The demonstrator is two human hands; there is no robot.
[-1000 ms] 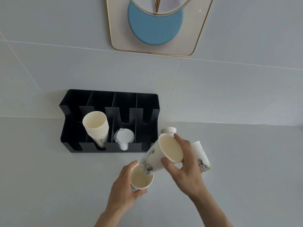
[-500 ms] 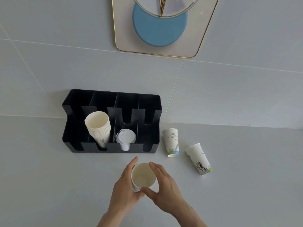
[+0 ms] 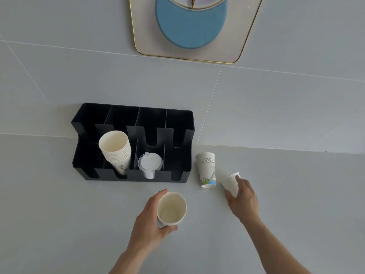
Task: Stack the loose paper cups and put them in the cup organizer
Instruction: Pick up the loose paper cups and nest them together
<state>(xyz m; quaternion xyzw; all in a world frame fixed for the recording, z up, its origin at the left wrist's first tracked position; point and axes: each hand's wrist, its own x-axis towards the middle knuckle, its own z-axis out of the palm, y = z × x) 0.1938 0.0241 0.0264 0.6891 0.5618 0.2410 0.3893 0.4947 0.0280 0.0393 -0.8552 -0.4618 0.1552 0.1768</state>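
My left hand (image 3: 147, 224) holds a small stack of white paper cups (image 3: 171, 209), mouth up, in front of the black cup organizer (image 3: 178, 119). My right hand (image 3: 242, 198) is wrapped around an upside-down loose cup (image 3: 230, 181) on the counter to the right. Just left of it another printed cup (image 3: 206, 170) stands upside down, untouched. In the organizer's second slot leans a tall stack of cups (image 3: 116, 150). The third slot holds clear plastic lids (image 3: 150, 165).
The organizer stands against a pale tiled wall at the back of the white counter (image 3: 49, 214). A gold-framed panel with a blue disc (image 3: 190, 26) hangs on the wall above. The organizer's far left and far right slots look empty.
My right hand pushed a cup into the stack in my left hand, let go, and moved right to the upside-down cup, closing around it.
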